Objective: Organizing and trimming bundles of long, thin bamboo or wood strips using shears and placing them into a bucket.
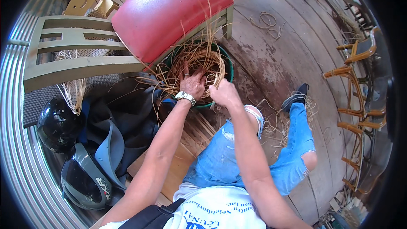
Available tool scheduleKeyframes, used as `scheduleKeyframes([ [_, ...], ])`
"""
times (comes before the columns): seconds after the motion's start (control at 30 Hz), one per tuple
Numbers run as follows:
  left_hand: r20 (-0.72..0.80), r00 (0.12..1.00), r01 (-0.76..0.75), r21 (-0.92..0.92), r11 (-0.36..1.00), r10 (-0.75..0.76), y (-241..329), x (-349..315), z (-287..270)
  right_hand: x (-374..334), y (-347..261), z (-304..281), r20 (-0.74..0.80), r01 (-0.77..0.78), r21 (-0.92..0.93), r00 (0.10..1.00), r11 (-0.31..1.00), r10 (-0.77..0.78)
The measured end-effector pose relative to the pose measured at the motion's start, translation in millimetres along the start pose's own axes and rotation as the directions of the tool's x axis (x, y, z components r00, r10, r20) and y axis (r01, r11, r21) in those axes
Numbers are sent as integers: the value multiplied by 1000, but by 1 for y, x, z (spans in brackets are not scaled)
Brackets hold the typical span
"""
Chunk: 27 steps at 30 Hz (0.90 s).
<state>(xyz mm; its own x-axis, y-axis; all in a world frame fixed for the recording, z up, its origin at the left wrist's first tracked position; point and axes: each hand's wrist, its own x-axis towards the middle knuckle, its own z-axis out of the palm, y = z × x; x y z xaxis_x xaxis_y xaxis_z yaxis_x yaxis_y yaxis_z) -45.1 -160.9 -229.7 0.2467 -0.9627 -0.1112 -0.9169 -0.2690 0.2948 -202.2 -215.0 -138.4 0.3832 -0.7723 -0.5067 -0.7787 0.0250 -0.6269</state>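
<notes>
Fingers of the left hand (193, 85) spread, reaching down into the coil of tan strands (219, 68); fingers of the right hand (226, 94) curled together at its near right edge, pinching a few pale turns, exact number hidden by the knuckles. Around both, the coil itself, heaped loosely inside a round green tub (231, 70), just beside the near edge of a red seat (169, 12).

To handle it well, press the loops lightly with the left palm rather than gripping them, so as to steady the heap without kinking it. Pinch close to the outermost turn and draw along the curve, not across it. On meeting a snag, stop, lift the crossing loop aside, then ease on; avoid yanking. Mind the wristwatch (185, 97) at the left wrist, apt to hook a strand.

Watch too for long ends rising past the seat and sprawling leftward over the dark cloth (131, 110), liable to catch on the chair frame (85, 65). Farther out, step clear of the loose strands (311, 107) about the dark shoe (299, 95). At far left, a black helmet (59, 123) and a grey helmet (87, 178); at far right, cane-framed chairs (356, 76), well apart from the tub.
</notes>
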Motion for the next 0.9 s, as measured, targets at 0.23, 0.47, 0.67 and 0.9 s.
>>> scheduleKeyframes([
  [0.23,-43,997,-73,-55,996,71,15,-6,-3,63,-44,-40,-52,446,-821,562,356,-826],
  [0.47,317,898,-297,-72,952,304,-14,-17,-36,90,-15,-133,78,140,-840,987,524,-138],
  [0.67,278,940,-236,110,966,198,-2,-13,-21,25,47,-67,-45,154,-633,971,759,-234],
  [0.9,-17,998,56,55,997,-56,24,-7,-6,21,6,-24,100,182,-723,982,666,-159],
])
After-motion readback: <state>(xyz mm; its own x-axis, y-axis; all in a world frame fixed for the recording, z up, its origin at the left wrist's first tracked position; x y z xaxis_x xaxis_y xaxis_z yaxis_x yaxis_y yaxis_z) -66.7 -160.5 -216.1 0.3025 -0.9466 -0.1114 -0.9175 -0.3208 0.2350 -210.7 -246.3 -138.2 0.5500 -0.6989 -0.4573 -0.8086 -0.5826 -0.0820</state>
